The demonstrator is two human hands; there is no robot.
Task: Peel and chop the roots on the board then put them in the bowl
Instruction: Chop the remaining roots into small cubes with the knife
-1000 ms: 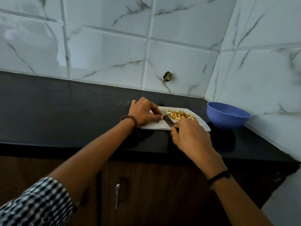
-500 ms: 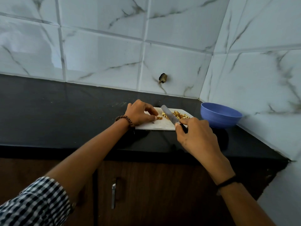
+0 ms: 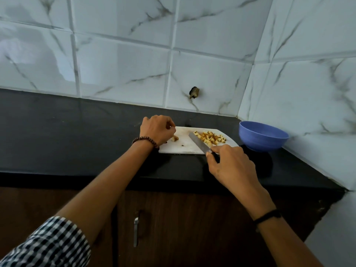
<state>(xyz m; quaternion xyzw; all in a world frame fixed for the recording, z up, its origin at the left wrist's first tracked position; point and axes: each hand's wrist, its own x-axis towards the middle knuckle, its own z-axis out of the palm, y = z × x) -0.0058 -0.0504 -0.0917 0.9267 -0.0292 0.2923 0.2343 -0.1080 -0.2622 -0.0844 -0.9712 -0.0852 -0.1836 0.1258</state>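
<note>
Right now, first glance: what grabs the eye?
The white cutting board on the black counter, with a pile of yellow diced root on its right half. The right hand holds a knife angled across it. A blue bowl sits in the corner.

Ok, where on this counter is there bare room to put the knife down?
The black counter left of the left hand is bare, back to the tiled wall. On the cutting board, a bare strip runs between that hand and the knife. It is crowded right of the blade: chopped pieces, then the blue bowl.
</note>
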